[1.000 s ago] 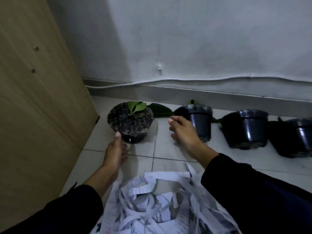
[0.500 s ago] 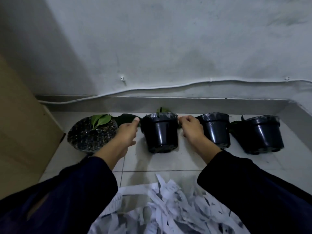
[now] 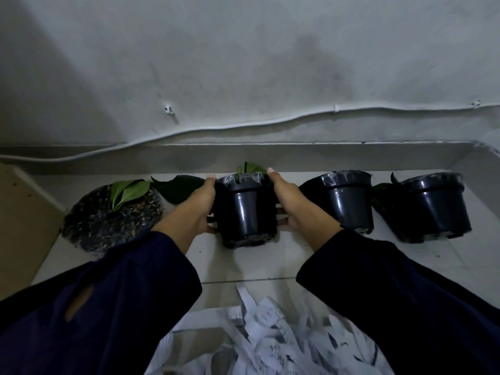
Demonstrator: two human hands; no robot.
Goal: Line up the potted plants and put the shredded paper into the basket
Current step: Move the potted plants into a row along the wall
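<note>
Several black potted plants stand in a row on the tiled floor along the wall. My left hand [image 3: 198,205] and my right hand [image 3: 290,201] clasp the two sides of the middle black pot [image 3: 244,212], which has small green leaves at its top. To its left sits a wide speckled pot [image 3: 108,220] with green leaves. Right of it stand a second black pot [image 3: 347,201] and a third black pot [image 3: 437,207]. A heap of shredded paper [image 3: 259,339] lies on the floor near me, between my sleeves. No basket is in view.
A grey wall with a white cable [image 3: 243,125] runs behind the pots, above a low skirting ledge [image 3: 324,155]. A wooden cabinet side [image 3: 19,212] stands at the left. The floor ends at a corner at the far right.
Both hands have closed around the middle black pot; half a second ago they were only at its rim. A second ago the left hand was by the speckled pot. The view has shifted right.
</note>
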